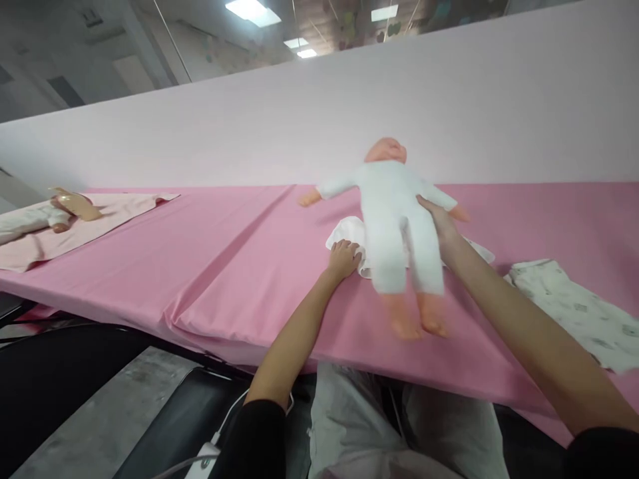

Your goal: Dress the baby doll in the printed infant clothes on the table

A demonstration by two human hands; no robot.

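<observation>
A baby doll (394, 219) in a white bodysuit is held up above the pink-covered table (210, 266), head away from me, bare legs hanging toward me and blurred. My right hand (439, 223) grips the doll's side and hip. My left hand (343, 259) is closed on a white cloth (347, 233) that lies on the table under the doll.
A patterned white garment (574, 309) lies at the right. Far left, a second doll (74, 205) rests on a pale pink cloth (60, 236). A pink wall panel stands behind the table. A black chair (60, 386) sits below the table's near edge.
</observation>
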